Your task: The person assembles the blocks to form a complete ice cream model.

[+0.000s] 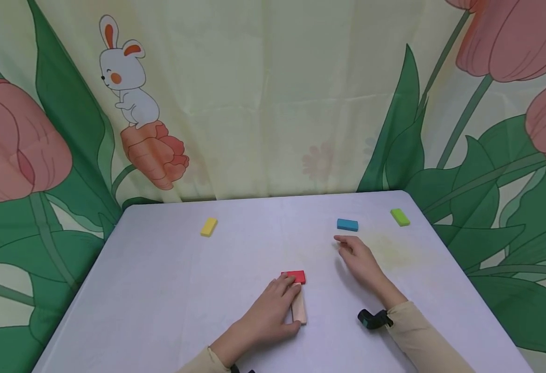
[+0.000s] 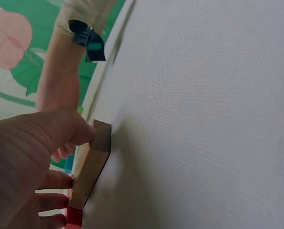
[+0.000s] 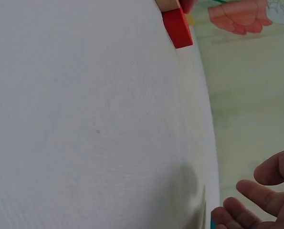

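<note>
At the front middle of the table, my left hand [image 1: 269, 310] holds a plain wooden block [image 1: 299, 309]. Its thumb lies at the near end and its fingertips are by the far end. A red block [image 1: 296, 276] lies crosswise against that far end, with some left fingers touching it. In the left wrist view the wooden block [image 2: 95, 164] and part of the red block [image 2: 74, 217] show beside the fingers. My right hand [image 1: 361, 263] is held out with loose fingers and nothing in them, just in front of a blue block [image 1: 347, 225].
A yellow block [image 1: 209, 227] lies at the back left of the white-covered table [image 1: 161, 290]. A green block [image 1: 400, 217] lies near the back right corner. Behind the table hangs a curtain [image 1: 273, 103] printed with tulips and a rabbit.
</note>
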A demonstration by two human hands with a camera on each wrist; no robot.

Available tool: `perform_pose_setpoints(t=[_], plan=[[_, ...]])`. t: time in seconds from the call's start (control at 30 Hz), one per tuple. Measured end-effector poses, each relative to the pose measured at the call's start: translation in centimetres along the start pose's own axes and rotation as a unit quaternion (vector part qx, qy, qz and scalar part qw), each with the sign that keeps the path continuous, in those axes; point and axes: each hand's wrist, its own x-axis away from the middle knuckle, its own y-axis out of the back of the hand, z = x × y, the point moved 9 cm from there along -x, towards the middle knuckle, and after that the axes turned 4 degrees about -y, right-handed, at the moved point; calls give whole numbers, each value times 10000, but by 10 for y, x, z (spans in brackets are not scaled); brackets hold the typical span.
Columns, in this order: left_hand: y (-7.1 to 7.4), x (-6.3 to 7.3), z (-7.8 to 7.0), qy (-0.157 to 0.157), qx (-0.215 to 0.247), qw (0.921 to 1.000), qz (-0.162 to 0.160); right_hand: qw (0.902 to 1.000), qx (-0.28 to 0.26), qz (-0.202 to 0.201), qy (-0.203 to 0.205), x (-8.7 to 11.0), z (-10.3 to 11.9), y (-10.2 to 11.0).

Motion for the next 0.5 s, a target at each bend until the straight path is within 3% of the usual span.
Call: perform_pose_setpoints(t=[0.27, 0.5], plan=[[0, 0, -1, -68, -145, 9998, -73, 9976, 627, -240, 179, -15, 2, 18], [0, 0, 1, -18, -181, 9998, -20, 9946, 1015, 201, 93, -23, -7, 11]])
